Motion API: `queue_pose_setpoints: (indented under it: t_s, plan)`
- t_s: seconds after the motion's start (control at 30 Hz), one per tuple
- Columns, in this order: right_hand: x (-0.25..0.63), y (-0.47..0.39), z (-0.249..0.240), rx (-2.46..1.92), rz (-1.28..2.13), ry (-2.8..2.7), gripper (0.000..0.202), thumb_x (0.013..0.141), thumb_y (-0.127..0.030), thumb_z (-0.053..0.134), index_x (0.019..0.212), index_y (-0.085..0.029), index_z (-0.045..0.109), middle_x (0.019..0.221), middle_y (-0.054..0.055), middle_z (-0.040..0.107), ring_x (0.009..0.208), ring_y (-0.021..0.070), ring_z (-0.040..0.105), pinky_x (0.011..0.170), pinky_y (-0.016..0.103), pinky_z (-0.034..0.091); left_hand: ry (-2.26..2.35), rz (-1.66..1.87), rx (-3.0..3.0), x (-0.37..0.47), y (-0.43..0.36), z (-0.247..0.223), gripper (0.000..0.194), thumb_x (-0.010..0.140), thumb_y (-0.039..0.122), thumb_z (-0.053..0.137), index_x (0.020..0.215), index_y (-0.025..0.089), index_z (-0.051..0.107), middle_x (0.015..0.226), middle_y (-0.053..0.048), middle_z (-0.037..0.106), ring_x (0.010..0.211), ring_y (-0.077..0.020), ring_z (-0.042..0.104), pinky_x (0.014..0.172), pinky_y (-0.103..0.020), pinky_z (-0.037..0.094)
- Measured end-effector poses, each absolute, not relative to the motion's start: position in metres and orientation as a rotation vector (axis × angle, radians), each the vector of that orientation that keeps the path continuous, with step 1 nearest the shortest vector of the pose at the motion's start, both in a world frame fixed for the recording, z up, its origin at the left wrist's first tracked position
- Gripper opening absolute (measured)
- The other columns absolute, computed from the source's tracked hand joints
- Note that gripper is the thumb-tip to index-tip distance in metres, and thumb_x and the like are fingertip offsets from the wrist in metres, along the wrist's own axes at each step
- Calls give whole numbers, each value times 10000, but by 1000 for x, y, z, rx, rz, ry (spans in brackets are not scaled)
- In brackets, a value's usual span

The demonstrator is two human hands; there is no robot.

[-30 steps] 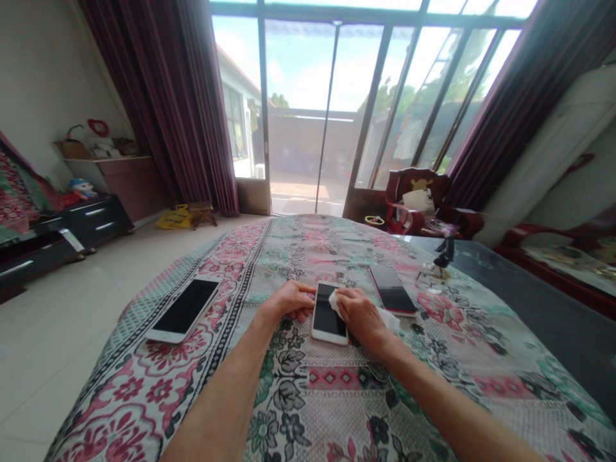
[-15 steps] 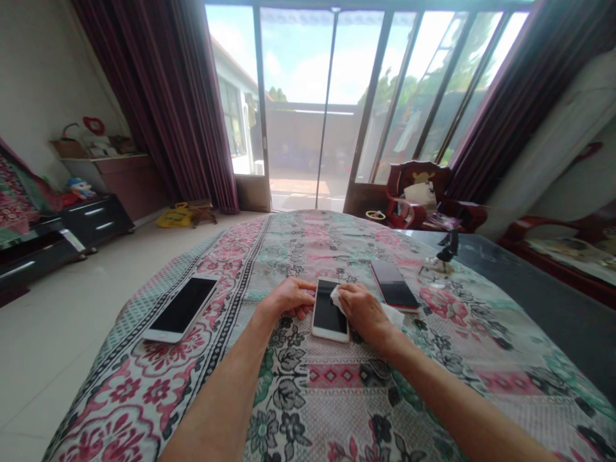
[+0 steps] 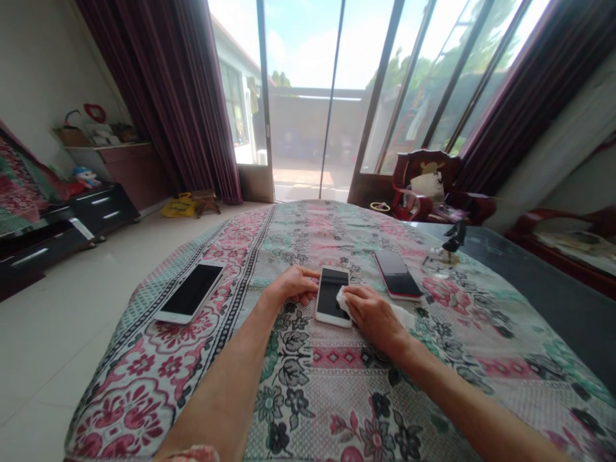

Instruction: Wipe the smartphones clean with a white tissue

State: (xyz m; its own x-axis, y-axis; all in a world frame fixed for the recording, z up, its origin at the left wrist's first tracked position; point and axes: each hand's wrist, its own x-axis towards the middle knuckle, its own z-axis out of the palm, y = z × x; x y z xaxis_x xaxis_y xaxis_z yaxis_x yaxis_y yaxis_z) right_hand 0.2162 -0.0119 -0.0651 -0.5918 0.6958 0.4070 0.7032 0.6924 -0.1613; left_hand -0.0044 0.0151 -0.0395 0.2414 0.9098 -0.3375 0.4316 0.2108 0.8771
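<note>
A white smartphone (image 3: pixel 332 314) with a dark screen lies face up on the patterned tablecloth (image 3: pixel 337 391). My left hand (image 3: pixel 294 284) holds it by its left edge, fingers curled and thumb side against the frame. Closed around a white tissue (image 3: pixel 342 299), my right hand (image 3: pixel 368 308) presses it on the right part of the screen. A loose end of the tissue spreads out behind that hand. To the left lies a larger white phone (image 3: pixel 190 294), face up. Another phone with a red edge (image 3: pixel 397 274) rests to the right of my right hand.
A small black figure on a clear base (image 3: pixel 447 250) stands near the table's right side. Beyond the table are a carved wooden chair (image 3: pixel 423 186), glass doors and purple curtains (image 3: pixel 163 96). A yellow bag (image 3: pixel 179 205) lies on the floor at left.
My right hand and the tissue have slid slightly down the screen towards me. The whole view has shifted a little; my left hand stays at the phone's edge.
</note>
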Motion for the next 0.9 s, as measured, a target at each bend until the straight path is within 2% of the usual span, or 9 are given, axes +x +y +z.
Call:
queue_pose_setpoints:
  t_s: [0.23, 0.43, 0.67, 0.9]
  plan:
    - [209, -44, -59, -887, 6, -2588, 244, 915, -147, 425, 940, -195, 663, 1058, 64, 650, 942, 181, 557, 849, 313, 498, 1392, 540, 1412, -3, 14, -38, 487, 744, 211, 652, 1227, 185, 591, 535, 35, 591, 390, -59, 521, 379, -147, 328]
    - [170, -35, -57, -793, -85, -2716, 172, 873, -104, 491, 829, -173, 643, 911, 66, 649, 817, 175, 545, 761, 287, 502, 1395, 555, 1409, -5, 20, -50, 530, 716, 184, 634, 1242, 178, 576, 514, 43, 592, 384, -72, 523, 365, -149, 333]
    - [180, -28, -65, -656, 102, -2528, 199, 914, -148, 429, 931, -186, 624, 975, 60, 634, 904, 172, 537, 814, 315, 499, 1344, 568, 1458, -5, 23, -55, 506, 722, 184, 617, 1227, 182, 590, 513, 40, 592, 374, -78, 521, 349, -150, 313]
    - [220, -30, -72, -744, 180, -2456, 225, 910, -145, 435, 1016, -200, 627, 1071, 58, 619, 971, 178, 533, 870, 348, 487, 1309, 569, 1435, -6, 23, -53, 508, 717, 231, 655, 1221, 206, 599, 534, 37, 603, 366, -72, 513, 339, -152, 306]
